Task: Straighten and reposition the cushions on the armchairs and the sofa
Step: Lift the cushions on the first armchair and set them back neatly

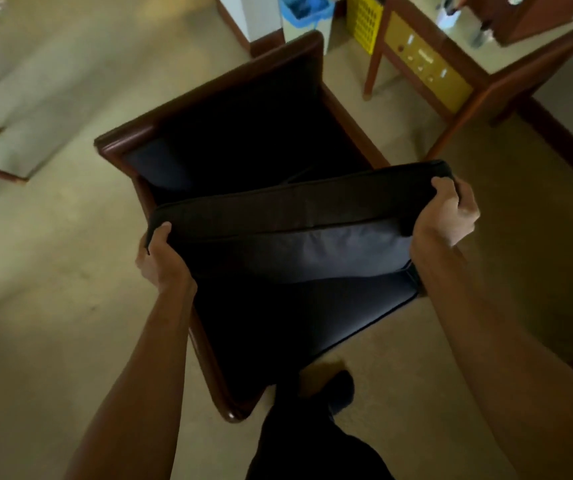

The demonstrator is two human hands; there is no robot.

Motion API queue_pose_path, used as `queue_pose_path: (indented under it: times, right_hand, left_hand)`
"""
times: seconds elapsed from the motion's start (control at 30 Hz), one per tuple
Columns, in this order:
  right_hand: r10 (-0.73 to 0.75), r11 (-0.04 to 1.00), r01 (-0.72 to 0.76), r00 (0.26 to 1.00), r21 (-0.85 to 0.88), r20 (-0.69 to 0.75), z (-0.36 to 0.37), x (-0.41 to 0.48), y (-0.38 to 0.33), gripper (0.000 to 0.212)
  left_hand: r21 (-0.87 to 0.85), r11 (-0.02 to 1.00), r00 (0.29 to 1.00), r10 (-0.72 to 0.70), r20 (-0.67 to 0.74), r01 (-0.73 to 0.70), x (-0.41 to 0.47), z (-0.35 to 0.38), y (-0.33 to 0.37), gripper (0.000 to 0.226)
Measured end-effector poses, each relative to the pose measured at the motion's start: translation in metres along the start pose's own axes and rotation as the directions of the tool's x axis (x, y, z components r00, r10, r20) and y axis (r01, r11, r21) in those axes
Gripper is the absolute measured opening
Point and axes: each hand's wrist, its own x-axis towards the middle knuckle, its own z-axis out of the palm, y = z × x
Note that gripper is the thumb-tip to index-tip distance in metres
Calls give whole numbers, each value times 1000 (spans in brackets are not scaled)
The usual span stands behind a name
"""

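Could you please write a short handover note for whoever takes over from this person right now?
Left hand: gripping the cushion's left end.
Right hand: gripping its right end.
Cushion: lifted and tilted over the armchair seat, not yet laid flat.
Done: cushion picked up.
Left: set it squarely into the seat and press it straight. Other armchairs and the sofa are out of view, so check them.

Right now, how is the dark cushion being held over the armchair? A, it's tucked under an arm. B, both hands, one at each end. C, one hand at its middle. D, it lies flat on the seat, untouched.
B: the left hand grips one end of the cushion and the right hand grips the other, lifting it above the armchair.
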Motion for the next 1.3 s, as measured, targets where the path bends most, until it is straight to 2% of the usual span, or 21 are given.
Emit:
queue_pose_path:
  times: [0.13, 0.33, 0.5, 0.6, 0.7, 0.8, 0.97, 1.1, 1.3]
  right_hand:
    - [-11, 999, 15, 990, -32, 138, 44, 13, -14, 19]
    - [-2, 999, 12, 974, -43, 225, 110, 25, -24, 30]
    - [-44, 991, 80, 949, -104, 312, 189, 33, -46, 18]
    - [-53, 985, 105, 940, -138, 336, 229, 33, -56, 2]
    - [-61, 979, 124, 935, -160, 350, 264, 36, -62, 4]
    - [-75, 972, 151, 926, -180, 369, 295, 46, -62, 16]
    - [-118, 967, 202, 897, -158, 425, 336, 60, -54, 20]
    - [-133, 950, 251, 864, -187, 485, 361, 73, -30, 15]
    - [-176, 860, 412, 794, -302, 582, 378, 97, -3, 41]
  left_hand:
    - [-34, 999, 998, -2, -63, 0, 6, 3, 6, 33]
    - [-40, 999, 991, -1, -132, -5, 36, 19, 20, 37]
    - [-102, 994, 988, -59, -141, 44, 73, 42, 36, 44]
    - [-115, 989, 984, -109, -138, 94, 95, 56, 46, 44]
    - [-123, 986, 977, -129, -172, 109, 110, 71, 55, 40]
    - [-116, 987, 974, -134, -183, 114, 126, 81, 59, 47]
    - [-78, 992, 970, -113, -217, 98, 151, 97, 61, 46]
    - [-55, 991, 966, -133, -223, 124, 171, 112, 52, 47]
    - [62, 996, 980, -51, -194, 64, 190, 133, 42, 50]
